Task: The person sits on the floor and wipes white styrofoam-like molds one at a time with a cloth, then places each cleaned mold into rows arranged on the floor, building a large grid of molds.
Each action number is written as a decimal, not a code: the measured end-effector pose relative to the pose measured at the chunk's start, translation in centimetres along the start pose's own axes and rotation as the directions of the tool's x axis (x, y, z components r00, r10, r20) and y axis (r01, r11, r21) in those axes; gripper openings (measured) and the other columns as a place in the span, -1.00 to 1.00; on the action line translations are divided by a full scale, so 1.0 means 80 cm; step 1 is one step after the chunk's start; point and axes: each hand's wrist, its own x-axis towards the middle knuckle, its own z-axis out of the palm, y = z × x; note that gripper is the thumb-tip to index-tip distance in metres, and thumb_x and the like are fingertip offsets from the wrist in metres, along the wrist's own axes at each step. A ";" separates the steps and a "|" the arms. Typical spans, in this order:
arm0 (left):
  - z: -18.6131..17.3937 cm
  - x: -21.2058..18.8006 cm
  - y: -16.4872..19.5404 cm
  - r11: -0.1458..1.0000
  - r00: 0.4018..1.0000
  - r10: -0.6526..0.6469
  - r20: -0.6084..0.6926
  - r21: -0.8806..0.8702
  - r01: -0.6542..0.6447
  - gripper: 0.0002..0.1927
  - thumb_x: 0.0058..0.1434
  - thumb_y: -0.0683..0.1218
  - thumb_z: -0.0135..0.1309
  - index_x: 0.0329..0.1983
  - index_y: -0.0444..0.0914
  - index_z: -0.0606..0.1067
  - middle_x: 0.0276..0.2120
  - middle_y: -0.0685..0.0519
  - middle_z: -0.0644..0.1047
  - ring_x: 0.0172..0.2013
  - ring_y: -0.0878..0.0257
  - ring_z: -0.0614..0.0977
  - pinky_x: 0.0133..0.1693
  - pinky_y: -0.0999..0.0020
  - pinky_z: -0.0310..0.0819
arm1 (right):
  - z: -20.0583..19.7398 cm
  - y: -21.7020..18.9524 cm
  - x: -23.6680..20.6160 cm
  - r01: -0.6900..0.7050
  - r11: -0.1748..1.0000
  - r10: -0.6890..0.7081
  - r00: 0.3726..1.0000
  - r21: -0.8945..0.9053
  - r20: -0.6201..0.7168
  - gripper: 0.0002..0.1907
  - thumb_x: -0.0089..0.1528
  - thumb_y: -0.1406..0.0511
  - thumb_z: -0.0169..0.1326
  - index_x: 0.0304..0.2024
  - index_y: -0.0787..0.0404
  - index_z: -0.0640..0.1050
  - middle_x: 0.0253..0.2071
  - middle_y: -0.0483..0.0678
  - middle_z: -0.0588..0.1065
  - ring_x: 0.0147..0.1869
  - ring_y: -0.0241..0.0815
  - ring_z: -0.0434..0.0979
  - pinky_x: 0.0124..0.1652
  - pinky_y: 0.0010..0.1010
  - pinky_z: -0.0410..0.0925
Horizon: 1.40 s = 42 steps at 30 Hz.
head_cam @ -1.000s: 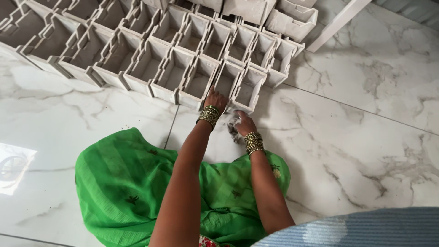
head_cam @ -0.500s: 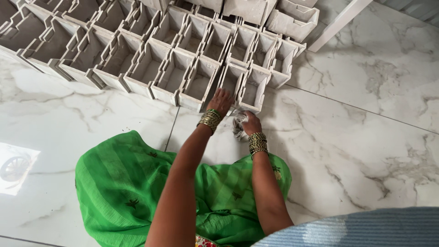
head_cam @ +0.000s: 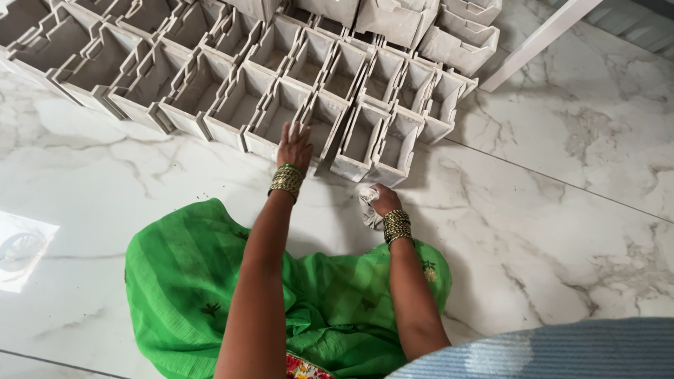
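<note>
Both arms are bare from above the elbow down to the hands. The left hand (head_cam: 295, 146) has a stack of thin gold-coloured bangles with a green one at the wrist; the right hand (head_cam: 385, 200) has a like stack of gold bangles. Bright green cloth with faint stripes and small dark motifs covers the lap. A red patterned edge shows at the bottom.
</note>
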 end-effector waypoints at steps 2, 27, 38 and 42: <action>-0.003 0.014 0.018 0.996 0.997 -0.021 0.078 -0.090 0.028 -0.58 0.38 0.10 -0.12 0.25 -0.12 0.37 0.40 0.01 0.31 0.43 0.01 0.23 0.42 -0.15 -0.37 | -0.001 -0.001 0.001 -0.001 1.000 0.002 1.000 -0.027 0.014 -0.53 0.09 0.26 0.18 0.08 0.11 0.54 0.05 0.13 0.57 0.16 0.14 0.55 0.15 -0.14 0.40; 0.004 -0.017 0.082 0.590 0.792 -0.555 0.254 -0.551 0.590 -0.69 0.33 -0.05 -0.06 -0.28 -0.25 0.68 -0.21 -0.21 0.64 -0.12 -0.18 0.66 -0.06 -0.02 0.56 | 0.010 -0.013 0.001 -0.003 0.999 0.004 1.000 -0.042 0.021 -0.47 0.16 0.29 0.04 0.21 0.12 0.51 0.23 0.15 0.47 0.33 0.12 0.43 0.28 -0.14 0.30; 0.022 -0.152 0.061 0.869 0.932 -0.261 0.252 -0.358 0.341 -0.78 0.25 -0.13 0.00 -0.24 -0.17 0.68 -0.24 -0.11 0.67 -0.16 -0.06 0.71 -0.15 0.03 0.61 | 0.023 -0.041 -0.033 -0.116 0.944 0.158 0.981 -0.309 0.116 -0.42 0.16 0.20 0.23 0.23 -0.03 0.43 0.27 0.00 0.34 0.36 0.13 0.35 0.22 0.00 0.35; 0.036 -0.185 0.015 0.932 0.920 -0.225 0.321 -0.205 0.300 -0.77 0.30 -0.10 -0.01 -0.22 -0.16 0.68 -0.19 -0.07 0.68 -0.15 0.02 0.72 -0.18 0.10 0.61 | 0.034 -0.046 -0.046 -0.098 0.921 0.156 0.979 -0.377 0.128 -0.25 0.09 0.20 0.32 0.29 0.01 0.32 0.30 0.04 0.25 0.39 0.17 0.29 0.21 0.00 0.36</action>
